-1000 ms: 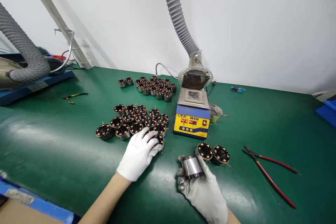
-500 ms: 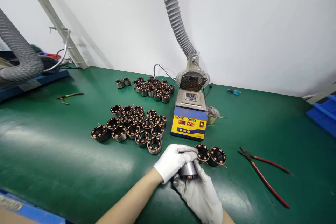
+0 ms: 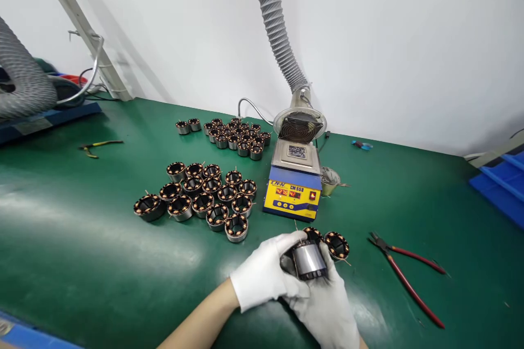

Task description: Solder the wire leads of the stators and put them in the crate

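Both hands wear white gloves and hold one motor stator (image 3: 309,260), a silvery ring with a black lower edge and a thin wire sticking up at its top left. My left hand (image 3: 272,267) grips its left side, thumb and fingers curved round it. From below and the right, my right hand (image 3: 325,300) is wrapped about the same stator, its fingers partly hidden. Just behind stand two more stators, one (image 3: 313,235) partly covered and another (image 3: 337,245) at the right, copper windings facing up. Beyond them is a yellow and blue solder pot (image 3: 291,191) with lit red digits.
Several stators (image 3: 203,204) stand in a group left of the pot, with another group (image 3: 233,139) behind. Red-handled cutters (image 3: 405,278) lie at the right, yellow-handled pliers (image 3: 98,146) far left. A grey exhaust hose (image 3: 276,22) hangs over the pot; a tin (image 3: 328,180) stands beside it.
The held stator has been raised and turned, showing more of its silver side. My left hand has shifted from over its top to its left side. The view has moved slightly.
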